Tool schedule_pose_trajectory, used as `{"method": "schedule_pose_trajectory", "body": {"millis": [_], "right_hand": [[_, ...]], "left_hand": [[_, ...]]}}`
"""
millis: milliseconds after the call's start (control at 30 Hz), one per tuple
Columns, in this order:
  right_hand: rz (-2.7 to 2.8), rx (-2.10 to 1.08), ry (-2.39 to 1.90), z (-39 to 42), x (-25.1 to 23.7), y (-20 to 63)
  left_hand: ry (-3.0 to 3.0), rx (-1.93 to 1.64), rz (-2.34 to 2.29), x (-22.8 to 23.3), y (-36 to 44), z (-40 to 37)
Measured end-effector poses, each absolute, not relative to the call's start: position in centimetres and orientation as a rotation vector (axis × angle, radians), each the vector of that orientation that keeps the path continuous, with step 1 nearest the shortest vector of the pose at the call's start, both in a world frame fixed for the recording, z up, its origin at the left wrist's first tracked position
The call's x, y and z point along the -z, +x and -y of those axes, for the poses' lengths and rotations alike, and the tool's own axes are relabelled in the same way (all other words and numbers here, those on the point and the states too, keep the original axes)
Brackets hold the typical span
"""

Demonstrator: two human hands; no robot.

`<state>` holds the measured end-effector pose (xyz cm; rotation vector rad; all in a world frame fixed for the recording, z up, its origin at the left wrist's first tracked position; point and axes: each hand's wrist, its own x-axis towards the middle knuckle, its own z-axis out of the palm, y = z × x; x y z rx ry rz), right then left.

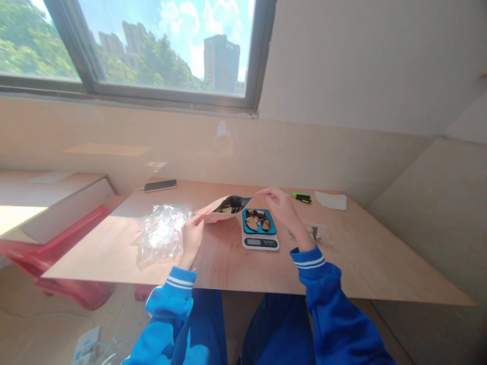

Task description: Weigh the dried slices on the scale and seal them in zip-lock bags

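Near the middle of the frame, the left hand (192,234) is gripping the lower left end of a pale paper pouch (224,209), with the fingers closed around its edge. The right hand (283,212) is pinching the upper right lip of the same pouch between thumb and fingertips, so the mouth is gaping wide and tilting toward the right. Dark dried pieces (229,205) are showing inside the opening.

Just below and to the right of the pouch mouth, a small kitchen scale (260,242) is sitting on the wooden table (365,258). Its blue tray (259,221) is carrying several brown and dark pieces. The display is too small to read.

To the left of the left hand, a crumpled clear plastic bag (162,233) is lying in sunlight. Further back, toward the upper left of the table, a dark phone (160,185) is lying flat. Behind the right hand, a green and black pen (302,197) is resting near a white sheet (331,201). Just right of the right wrist, a small clear packet (316,232) is lying on the table.

Blue sleeves with white stripes are covering both forearms.
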<state>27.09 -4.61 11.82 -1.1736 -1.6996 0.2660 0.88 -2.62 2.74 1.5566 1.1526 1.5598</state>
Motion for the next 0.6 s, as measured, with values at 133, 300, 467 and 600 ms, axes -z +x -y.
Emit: {"method": "schedule_pose_trajectory", "body": {"millis": [133,300,467,600], "right_hand": [[1.750,-0.354,-1.113,5.4,-12.6,26.0],[1.878,-0.359,-1.110,6.3,-14.1,24.5],[1.973,-0.353,-1.097,6.5,-14.5,23.6],[1.995,-0.389,-1.092,6.5,-14.1,23.3]], "left_hand": [[1.578,-1.530,-1.181,-2.7,0.8,2.9],[1.553,-1.514,-1.178,-2.7,0.9,3.0],[1.565,-1.490,-1.173,-2.8,0.7,3.0],[1.572,-1.479,-1.167,-2.7,0.6,3.0]]}}
